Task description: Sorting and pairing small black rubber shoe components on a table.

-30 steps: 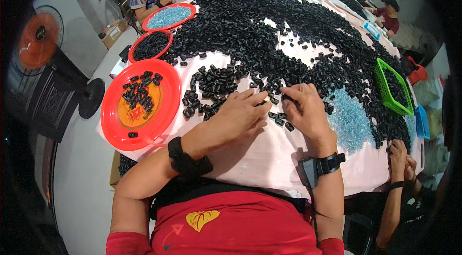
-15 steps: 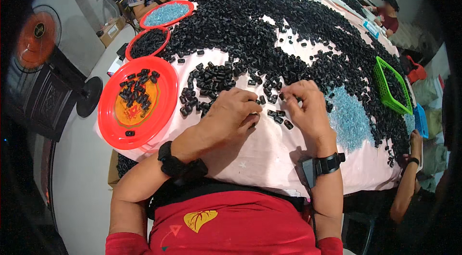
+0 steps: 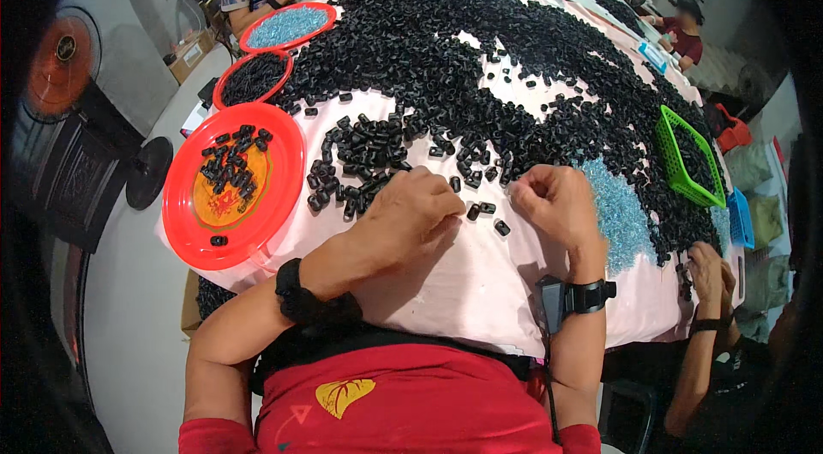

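Observation:
My left hand (image 3: 417,212) is closed with its fingers curled down over the cloth, hiding whatever it may hold. To its right, my right hand (image 3: 557,201) is in a pinch; anything between thumb and fingers is too small to make out. Between the two hands lie a few loose short black plastic cylinders (image 3: 501,228). Just beyond my left hand sits a cluster of the same black cylinders (image 3: 364,150). Beside my right hand spreads a heap of small clear bluish pieces (image 3: 619,218).
At the left, a red plate (image 3: 182,227) holds several black cylinders. Behind it stand a red bowl of thin black parts (image 3: 255,79) and a red dish of clear pieces (image 3: 291,27). A large black heap (image 3: 411,34) covers the far table. A green basket (image 3: 690,158) and a co-worker's hands (image 3: 707,270) are at right.
My right hand has drawn its fingers in, away from the black cylinders it was reaching at. My left hand has curled tighter. The whole view has shifted slightly.

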`<state>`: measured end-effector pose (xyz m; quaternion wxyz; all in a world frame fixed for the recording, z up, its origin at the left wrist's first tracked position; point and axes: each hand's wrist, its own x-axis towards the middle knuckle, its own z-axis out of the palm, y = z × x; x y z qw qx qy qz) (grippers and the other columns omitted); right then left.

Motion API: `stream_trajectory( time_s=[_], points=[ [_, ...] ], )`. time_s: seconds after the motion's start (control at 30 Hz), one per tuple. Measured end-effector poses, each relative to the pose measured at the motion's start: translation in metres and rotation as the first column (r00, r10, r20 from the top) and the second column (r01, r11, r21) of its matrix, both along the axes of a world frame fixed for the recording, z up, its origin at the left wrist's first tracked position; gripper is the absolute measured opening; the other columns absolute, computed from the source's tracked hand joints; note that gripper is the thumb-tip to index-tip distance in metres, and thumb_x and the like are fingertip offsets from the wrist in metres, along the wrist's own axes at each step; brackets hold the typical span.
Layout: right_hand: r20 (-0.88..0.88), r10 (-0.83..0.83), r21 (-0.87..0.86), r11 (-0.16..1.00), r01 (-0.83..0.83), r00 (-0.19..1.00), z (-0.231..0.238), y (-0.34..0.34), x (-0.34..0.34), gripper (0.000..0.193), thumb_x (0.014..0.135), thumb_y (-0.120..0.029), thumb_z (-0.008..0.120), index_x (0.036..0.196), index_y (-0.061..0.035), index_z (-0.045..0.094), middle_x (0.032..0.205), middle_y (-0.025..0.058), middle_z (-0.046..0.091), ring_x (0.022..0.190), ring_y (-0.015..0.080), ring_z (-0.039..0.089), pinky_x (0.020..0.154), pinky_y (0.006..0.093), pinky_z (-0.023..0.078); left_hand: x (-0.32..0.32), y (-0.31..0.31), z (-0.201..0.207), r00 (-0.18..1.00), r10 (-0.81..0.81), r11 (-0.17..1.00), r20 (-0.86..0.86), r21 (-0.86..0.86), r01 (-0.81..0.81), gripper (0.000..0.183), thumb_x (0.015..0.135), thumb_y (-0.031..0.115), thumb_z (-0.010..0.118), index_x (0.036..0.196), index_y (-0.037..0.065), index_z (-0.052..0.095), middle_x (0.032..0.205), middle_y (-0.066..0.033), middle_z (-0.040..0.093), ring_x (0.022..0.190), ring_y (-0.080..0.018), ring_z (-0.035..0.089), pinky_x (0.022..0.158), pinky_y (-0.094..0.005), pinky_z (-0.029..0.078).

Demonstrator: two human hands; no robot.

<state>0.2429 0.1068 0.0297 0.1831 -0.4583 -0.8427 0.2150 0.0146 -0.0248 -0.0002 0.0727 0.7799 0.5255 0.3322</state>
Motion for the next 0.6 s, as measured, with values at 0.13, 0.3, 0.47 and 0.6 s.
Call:
stream_trajectory(
  time_s=[0.13, 0.3, 0.47, 0.6],
  points=[
    [0.043, 0.052, 0.048, 0.997, -0.054, 0.998, -0.004, -0.007, -0.009, 0.020, 0.081, -0.024, 0.077, 0.093, -0.0083, 0.078, 0.073, 0.0117, 0.073, 0.068, 0.0304, 0.072, 0.066, 0.0405, 0.055, -0.004, 0.011, 0.000, 0.994, 0.098, 0.992, 0.039, 0.079, -0.101, 0.020, 0.084, 0.008, 0.073, 0.104, 0.006, 0.072, 0.097, -0.0107, 0.068, 0.094, -0.0325, 0.062, 0.085, -0.0436, 0.049],
    [-0.051, 0.145, 0.151, 0.979, -0.136, 0.988, -0.013, -0.008, -0.011, 0.019, 0.079, -0.015, 0.075, 0.095, -0.0058, 0.077, 0.083, 0.0152, 0.074, 0.074, 0.0318, 0.073, 0.070, 0.0395, 0.056, -0.008, 0.024, -0.004, 0.992, 0.105, 0.993, -0.073, 0.066, -0.100, 0.026, 0.084, 0.008, 0.073, 0.110, 0.007, 0.070, 0.095, -0.0120, 0.066, 0.094, -0.0338, 0.061, 0.087, -0.0442, 0.048],
    [-0.152, 0.056, -0.054, 0.996, -0.065, 0.987, -0.002, -0.008, -0.012, 0.018, 0.080, -0.011, 0.072, 0.095, -0.0025, 0.076, 0.083, 0.0135, 0.074, 0.070, 0.0212, 0.071, 0.066, 0.0323, 0.054, -0.009, 0.020, 0.000, 0.990, 0.138, 0.990, -0.001, 0.027, -0.138, 0.025, 0.085, 0.008, 0.072, 0.110, 0.007, 0.070, 0.094, -0.0127, 0.066, 0.093, -0.0344, 0.062, 0.086, -0.0448, 0.048],
    [-0.457, 0.098, -0.261, 0.936, -0.238, 0.884, 0.000, -0.016, -0.015, 0.013, 0.089, -0.007, 0.069, 0.096, 0.0015, 0.074, 0.083, 0.0025, 0.072, 0.072, 0.0064, 0.062, 0.064, 0.0240, 0.049, 0.007, 0.023, 0.011, 0.994, 0.042, 0.994, 0.105, 0.100, -0.053, 0.017, 0.089, 0.014, 0.071, 0.104, 0.005, 0.070, 0.091, -0.0135, 0.067, 0.087, -0.0342, 0.065, 0.079, -0.0433, 0.050]
  ],
)
